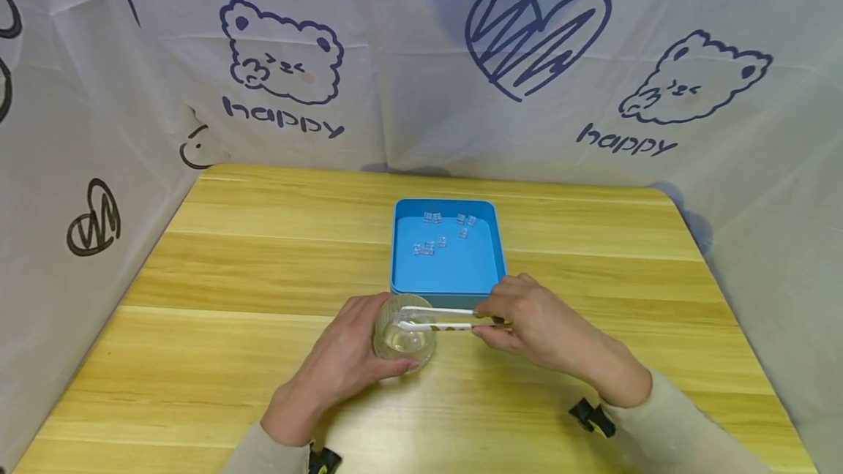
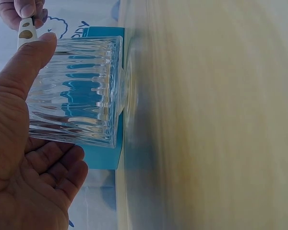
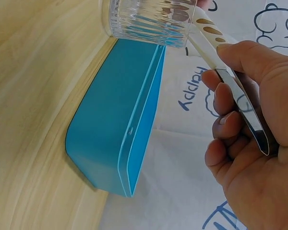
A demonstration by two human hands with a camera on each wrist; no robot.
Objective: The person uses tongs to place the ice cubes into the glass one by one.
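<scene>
the left hand (image 1: 342,350) is curved round a clear ribbed glass (image 1: 405,342), its thumb along the near side and its other fingers reaching round the far side, so the grasp is filled by the glass. the glass stands upright on the wooden tabletop (image 1: 263,240), just in front of a blue box (image 1: 461,265) and toward that box's left corner as the head view sees it. the right hand (image 1: 536,324) pinches a pair of tweezers (image 1: 441,311) between thumb and fingers, the rest of its fingers curled in below the handle. the tweezers have white arms with brown spots and a shiny metal back end; they point left over the mouth of the glass, their two tips a little apart. it is hard to tell from these views whether a small piece sits between the tips.

the blue box is open at the top, with low walls and rounded corners. on its floor lie small clear blocks (image 1: 429,247) in loose groups: a pair at the back left, three at the back right, and a cluster nearer the left wall. behind the tabletop hangs a pale cloth (image 1: 408,93) with drawn bear faces, hearts and the word "happy". both sleeves (image 1: 672,423) are light beige.
</scene>
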